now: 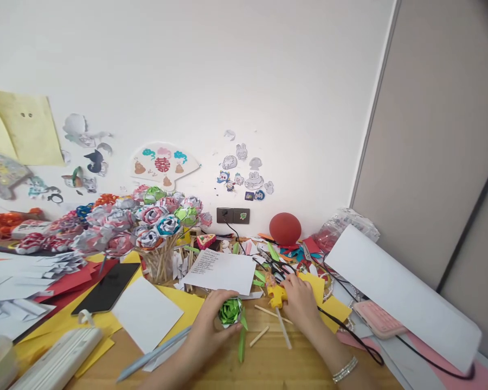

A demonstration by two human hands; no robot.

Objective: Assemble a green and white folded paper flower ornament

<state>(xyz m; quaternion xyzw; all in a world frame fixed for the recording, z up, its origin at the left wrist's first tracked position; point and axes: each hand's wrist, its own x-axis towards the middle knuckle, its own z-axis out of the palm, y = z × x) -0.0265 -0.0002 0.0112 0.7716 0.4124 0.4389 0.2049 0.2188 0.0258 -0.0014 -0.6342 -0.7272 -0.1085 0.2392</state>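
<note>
My left hand [213, 322] curls its thumb and fingers around a green paper rose [230, 311], low over the wooden table. A narrow green paper strip [242, 344] lies just below the flower. To the right, my right hand [300, 298] grips a yellow hot glue gun [276, 296], with a translucent glue stick [283, 327] jutting from its rear towards me. My palm and fingers hide part of its handle. Between the hands, short wooden sticks [259, 336] rest on the table.
Bundled paper roses [150, 216] stand in a container at the left. A handwritten sheet [222, 271], black phone [108, 287], white power strip [61, 360], red ball [285, 229] and pink keyboard [380, 318] surround the work area. A black cable [350, 327] runs along the right.
</note>
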